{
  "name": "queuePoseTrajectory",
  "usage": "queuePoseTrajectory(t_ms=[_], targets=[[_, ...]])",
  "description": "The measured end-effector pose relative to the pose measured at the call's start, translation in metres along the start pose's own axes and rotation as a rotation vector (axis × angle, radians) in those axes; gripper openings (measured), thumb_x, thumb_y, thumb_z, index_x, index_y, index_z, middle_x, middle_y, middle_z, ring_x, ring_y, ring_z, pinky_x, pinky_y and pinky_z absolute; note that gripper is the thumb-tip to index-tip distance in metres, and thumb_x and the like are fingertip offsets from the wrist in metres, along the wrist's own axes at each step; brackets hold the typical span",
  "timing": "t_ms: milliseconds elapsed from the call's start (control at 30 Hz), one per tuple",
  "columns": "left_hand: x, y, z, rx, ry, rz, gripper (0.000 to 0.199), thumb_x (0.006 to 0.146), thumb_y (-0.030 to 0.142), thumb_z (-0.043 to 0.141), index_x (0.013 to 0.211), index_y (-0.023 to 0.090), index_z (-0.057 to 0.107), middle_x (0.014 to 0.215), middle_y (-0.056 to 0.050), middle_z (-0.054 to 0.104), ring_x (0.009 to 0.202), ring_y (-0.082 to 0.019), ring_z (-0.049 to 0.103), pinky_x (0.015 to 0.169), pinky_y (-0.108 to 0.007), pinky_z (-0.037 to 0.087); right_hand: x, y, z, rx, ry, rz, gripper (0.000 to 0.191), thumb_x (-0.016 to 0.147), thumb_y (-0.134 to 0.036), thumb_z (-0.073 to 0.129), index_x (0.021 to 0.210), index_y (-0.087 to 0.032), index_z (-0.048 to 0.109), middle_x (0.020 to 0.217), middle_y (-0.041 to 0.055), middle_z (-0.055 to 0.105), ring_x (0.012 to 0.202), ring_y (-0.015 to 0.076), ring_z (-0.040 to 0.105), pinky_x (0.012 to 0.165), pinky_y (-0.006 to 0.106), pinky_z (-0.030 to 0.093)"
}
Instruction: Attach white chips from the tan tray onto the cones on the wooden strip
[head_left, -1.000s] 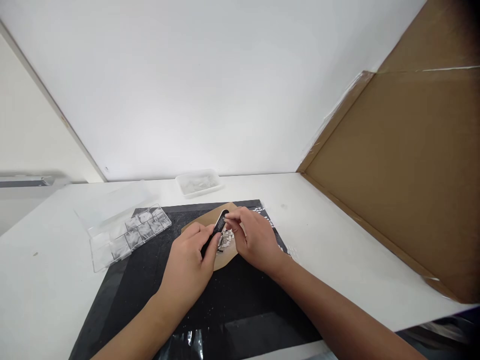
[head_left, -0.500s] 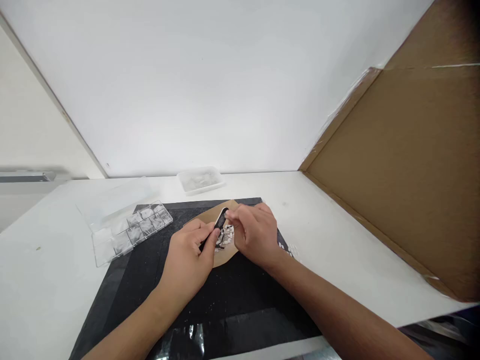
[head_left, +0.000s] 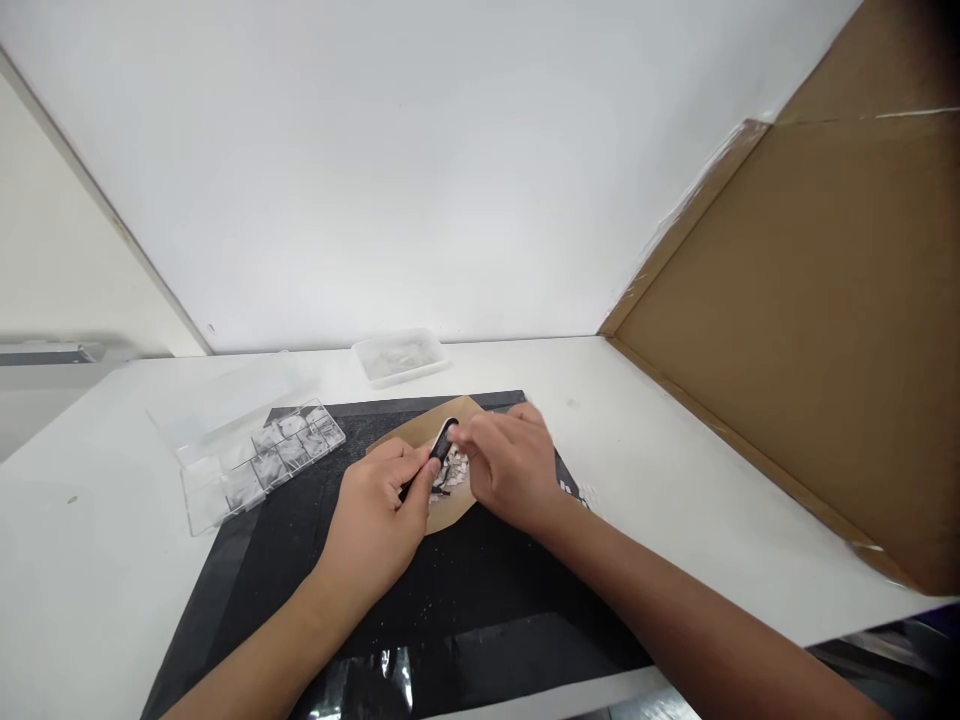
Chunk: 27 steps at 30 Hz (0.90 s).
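Observation:
A slim black bar with a white edge and a rounded end is pinched between the thumb and fingers of my left hand, pointing up and away. My right hand has its fingers curled together, the tips at the far end of that bar; whatever they may hold is too small to make out. Under both hands lies a brown paper tray with a heap of small white and dark pieces in it. My fingers hide part of the heap.
The paper tray sits on a black mat on a white table. At left is a clear compartment box with small bags; behind, a translucent tub. Small white tiles lie at the mat's right edge. A cardboard panel stands at right.
The view has shifted very slightly. Both hands and the black bar stay in nearly the same place, with only a small movement of the right fingers at the bar's end.

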<state>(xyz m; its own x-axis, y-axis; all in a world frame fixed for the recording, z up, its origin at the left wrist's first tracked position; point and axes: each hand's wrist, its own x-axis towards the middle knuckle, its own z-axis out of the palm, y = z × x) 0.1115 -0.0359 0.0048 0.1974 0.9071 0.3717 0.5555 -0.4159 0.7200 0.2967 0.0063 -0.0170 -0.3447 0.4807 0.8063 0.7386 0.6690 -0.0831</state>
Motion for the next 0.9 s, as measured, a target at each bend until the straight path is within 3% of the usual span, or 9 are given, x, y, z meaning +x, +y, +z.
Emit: queuePoseTrajectory(t_ms=[67,200,333,433,567,667,800,900], targets=[[-0.0004,0.0000,0.0001,0.000,0.009,0.008,0.041,0.101,0.028,0.055,0.062,0.018,0.062,0.067,0.001,0.057,0.064,-0.012,0.057,0.063,-0.027,0.040,0.0004,0.0006,-0.0014,0.001,0.022,0.042,0.019,0.099,-0.008,0.052,0.085,-0.021,0.054,0.065,-0.0058,0.064,0.055,0.0107,0.050,0.069,0.035,0.024],[-0.0005,-0.0012,0.0004,0.018,0.015,0.027,0.040,0.101,0.026,0.056,0.062,0.018,0.061,0.065,0.002,0.055,0.062,-0.012,0.056,0.060,-0.026,0.039,0.0005,-0.0005,-0.0026,0.038,-0.067,-0.036,0.020,0.098,-0.010,0.052,0.081,-0.021,0.051,0.063,-0.0054,0.063,0.054,0.0110,0.049,0.068,0.035,0.023],[-0.0003,-0.0020,0.0009,0.019,0.040,0.048,0.040,0.102,0.025,0.056,0.063,0.018,0.062,0.070,0.001,0.059,0.067,-0.012,0.058,0.062,-0.026,0.041,0.0007,-0.0013,-0.0023,0.029,0.002,0.052,0.018,0.100,-0.011,0.052,0.085,-0.021,0.055,0.065,-0.0051,0.065,0.055,0.0111,0.050,0.069,0.035,0.024],[-0.0007,-0.0019,0.0009,0.033,0.043,0.075,0.036,0.101,0.022,0.056,0.067,0.018,0.064,0.069,0.001,0.057,0.067,-0.012,0.058,0.062,-0.026,0.041,0.0007,-0.0030,-0.0026,0.070,-0.076,-0.014,0.023,0.099,-0.012,0.052,0.078,-0.021,0.050,0.062,-0.0050,0.063,0.054,0.0113,0.048,0.069,0.035,0.024],[-0.0010,-0.0003,-0.0001,0.045,0.072,0.100,0.036,0.101,0.021,0.056,0.067,0.018,0.063,0.071,0.001,0.058,0.065,-0.011,0.056,0.062,-0.026,0.042,0.0029,-0.0046,-0.0037,0.049,-0.011,0.063,0.022,0.102,-0.015,0.052,0.081,-0.021,0.054,0.064,-0.0048,0.065,0.054,0.0111,0.048,0.070,0.036,0.024],[-0.0009,0.0009,-0.0008,0.055,0.063,0.112,0.035,0.101,0.020,0.056,0.067,0.018,0.064,0.070,0.001,0.057,0.065,-0.011,0.057,0.062,-0.026,0.042,0.0047,-0.0047,-0.0047,0.088,-0.068,-0.002,0.023,0.101,-0.014,0.051,0.080,-0.021,0.053,0.062,-0.0056,0.063,0.053,0.0110,0.046,0.069,0.035,0.024],[-0.0006,0.0011,-0.0007,0.041,0.079,0.113,0.036,0.102,0.021,0.055,0.067,0.018,0.063,0.072,0.000,0.058,0.065,-0.011,0.057,0.062,-0.026,0.042,0.0051,-0.0051,-0.0056,0.054,0.000,0.058,0.022,0.102,-0.013,0.051,0.081,-0.021,0.054,0.063,-0.0055,0.064,0.053,0.0106,0.047,0.069,0.035,0.024],[-0.0009,0.0003,-0.0004,0.055,0.066,0.110,0.033,0.102,0.021,0.055,0.070,0.018,0.066,0.072,0.000,0.057,0.065,-0.012,0.057,0.062,-0.026,0.042,0.0039,-0.0062,-0.0056,0.084,-0.061,0.011,0.024,0.101,-0.013,0.051,0.078,-0.021,0.051,0.062,-0.0054,0.064,0.053,0.0108,0.047,0.068,0.035,0.024]])
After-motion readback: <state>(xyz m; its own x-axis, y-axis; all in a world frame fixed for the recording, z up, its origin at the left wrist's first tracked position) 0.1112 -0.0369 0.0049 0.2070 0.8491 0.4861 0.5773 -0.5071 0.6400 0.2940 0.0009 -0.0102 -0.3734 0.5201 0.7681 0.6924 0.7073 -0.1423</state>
